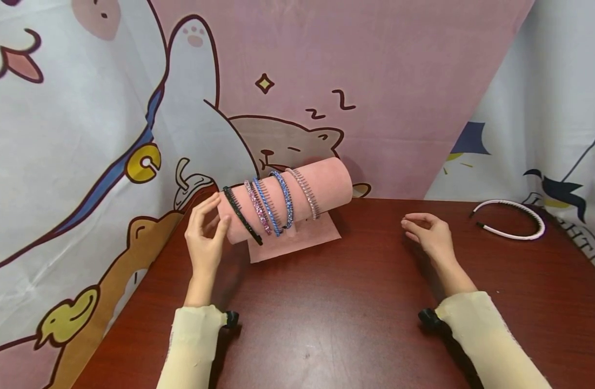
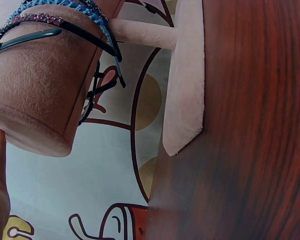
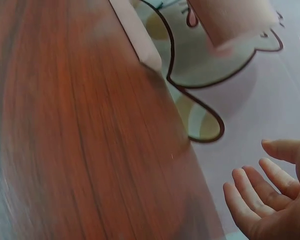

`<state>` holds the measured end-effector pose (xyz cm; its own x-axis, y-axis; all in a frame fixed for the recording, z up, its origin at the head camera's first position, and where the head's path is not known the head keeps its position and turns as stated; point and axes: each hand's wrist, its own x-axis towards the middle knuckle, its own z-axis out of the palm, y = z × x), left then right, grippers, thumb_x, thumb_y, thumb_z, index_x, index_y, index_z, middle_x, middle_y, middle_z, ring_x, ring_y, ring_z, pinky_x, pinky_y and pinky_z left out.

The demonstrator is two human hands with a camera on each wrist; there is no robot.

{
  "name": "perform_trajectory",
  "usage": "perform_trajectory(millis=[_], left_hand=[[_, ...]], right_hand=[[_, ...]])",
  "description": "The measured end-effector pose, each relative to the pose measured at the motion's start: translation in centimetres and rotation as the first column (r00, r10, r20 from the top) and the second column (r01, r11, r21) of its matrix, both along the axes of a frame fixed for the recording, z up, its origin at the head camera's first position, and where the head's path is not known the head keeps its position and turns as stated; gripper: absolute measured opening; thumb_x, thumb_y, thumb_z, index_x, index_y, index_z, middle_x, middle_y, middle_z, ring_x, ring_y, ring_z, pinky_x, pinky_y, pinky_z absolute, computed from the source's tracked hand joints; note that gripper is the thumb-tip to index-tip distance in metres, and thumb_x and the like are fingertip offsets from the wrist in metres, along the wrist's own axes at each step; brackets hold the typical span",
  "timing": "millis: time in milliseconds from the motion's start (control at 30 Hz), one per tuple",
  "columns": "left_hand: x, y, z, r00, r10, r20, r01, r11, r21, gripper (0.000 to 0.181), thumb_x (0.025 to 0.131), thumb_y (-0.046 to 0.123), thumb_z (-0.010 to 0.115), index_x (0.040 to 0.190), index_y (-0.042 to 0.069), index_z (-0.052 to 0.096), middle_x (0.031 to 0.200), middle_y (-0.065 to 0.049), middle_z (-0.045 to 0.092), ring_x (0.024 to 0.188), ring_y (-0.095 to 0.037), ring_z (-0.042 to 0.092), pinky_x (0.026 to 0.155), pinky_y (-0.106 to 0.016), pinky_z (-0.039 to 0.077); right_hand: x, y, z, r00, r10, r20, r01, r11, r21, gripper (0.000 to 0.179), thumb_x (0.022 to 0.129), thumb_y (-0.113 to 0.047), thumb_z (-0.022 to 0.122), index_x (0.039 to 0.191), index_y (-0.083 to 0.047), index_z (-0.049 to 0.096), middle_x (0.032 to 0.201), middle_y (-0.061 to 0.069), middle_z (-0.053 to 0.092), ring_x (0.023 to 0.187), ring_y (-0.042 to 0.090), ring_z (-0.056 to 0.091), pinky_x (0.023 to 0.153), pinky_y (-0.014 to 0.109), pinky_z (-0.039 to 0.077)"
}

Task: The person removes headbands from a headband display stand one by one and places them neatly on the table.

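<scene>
A pink padded cylinder stand (image 1: 328, 181) carries several toothed headbands side by side. Nearest its left end is a black headband (image 1: 242, 216), followed by a pink glittery headband (image 1: 256, 206). Beyond these sit a blue headband (image 1: 266, 207), a sparkly blue headband (image 1: 286, 199) and a pale pink headband (image 1: 304, 193). At the cylinder's left end is my left hand (image 1: 203, 229), its thumb and fingers apart and touching the end; the left wrist view shows one straight digit against it. My right hand (image 1: 430, 237) hovers over the table, fingers loosely bent, holding nothing.
On the right of the brown table (image 1: 355, 302) lies a white headband (image 1: 537, 227) with dark tips. The stand's flat pink base (image 1: 307, 243) rests on the table. Cartoon-print cloth (image 1: 399, 97) hangs behind and along both sides.
</scene>
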<state>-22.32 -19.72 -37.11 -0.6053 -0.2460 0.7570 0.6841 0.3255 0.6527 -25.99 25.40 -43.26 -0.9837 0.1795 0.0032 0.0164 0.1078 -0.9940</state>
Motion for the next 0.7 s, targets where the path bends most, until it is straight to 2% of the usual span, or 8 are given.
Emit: perform_trajectory(millis=[100,267,433,500,600,700], left_hand=[[0.0,0.0,0.0,1.000,0.003,-0.002,-0.003,1.000,-0.004,0.034,0.086,-0.008,0.069,0.119,-0.010,0.065,0.130,-0.027,0.062,0.122,-0.017,0.061,0.094,-0.020,0.057],[0.0,-0.1,-0.1,1.000,0.004,0.002,-0.004,1.000,-0.012,0.034,0.086,-0.008,0.069,0.120,-0.010,0.065,0.130,-0.026,0.062,0.123,-0.015,0.060,0.095,-0.021,0.057],[0.0,-0.1,-0.1,1.000,0.005,0.000,-0.005,1.000,-0.011,0.034,0.086,-0.009,0.068,0.120,-0.010,0.065,0.130,-0.026,0.062,0.123,-0.016,0.061,0.095,-0.020,0.057],[0.0,-0.1,-0.1,1.000,0.003,-0.002,-0.003,1.000,-0.007,0.034,0.086,-0.009,0.068,0.120,-0.010,0.065,0.130,-0.026,0.062,0.122,-0.017,0.061,0.095,-0.020,0.057],[0.0,0.0,-0.1,1.000,0.000,-0.001,0.000,1.000,-0.005,0.034,0.086,-0.009,0.068,0.120,-0.010,0.065,0.131,-0.026,0.062,0.123,-0.017,0.061,0.095,-0.020,0.057],[0.0,0.0,0.0,1.000,0.001,0.002,-0.001,1.000,-0.006,0.034,0.086,-0.009,0.068,0.120,-0.011,0.065,0.130,-0.026,0.062,0.123,-0.018,0.060,0.095,-0.020,0.056]], right_hand=[[0.1,-1.3,0.2,1.000,0.026,-0.012,-0.025,0.997,0.076,0.043,0.094,-0.014,0.068,0.128,0.010,0.056,0.088,-0.024,0.065,0.082,-0.012,0.065,0.079,0.017,0.060],[0.4,-3.5,0.6,0.997,0.069,-0.030,-0.065,0.991,0.115,0.044,0.094,-0.017,0.069,0.129,0.008,0.058,0.095,-0.017,0.066,0.084,-0.012,0.065,0.080,0.017,0.060],[0.7,-6.1,1.0,0.991,0.120,-0.063,-0.110,0.983,0.145,0.040,0.093,-0.019,0.070,0.125,0.005,0.062,0.113,0.014,0.071,0.084,-0.012,0.066,0.081,0.017,0.060],[0.8,-7.0,1.1,0.988,0.133,-0.080,-0.116,0.976,0.185,0.038,0.093,-0.021,0.071,0.123,0.002,0.065,0.119,0.021,0.070,0.084,-0.012,0.065,0.079,0.016,0.060],[0.8,-8.5,1.2,0.985,0.137,-0.106,-0.104,0.957,0.272,0.035,0.092,-0.026,0.072,0.119,-0.004,0.068,0.119,0.020,0.071,0.088,-0.004,0.068,0.077,0.013,0.056],[1.0,-9.9,1.4,0.981,0.142,-0.129,-0.091,0.937,0.338,0.033,0.090,-0.028,0.073,0.117,-0.009,0.070,0.116,0.014,0.073,0.096,0.013,0.072,0.075,0.014,0.052]])
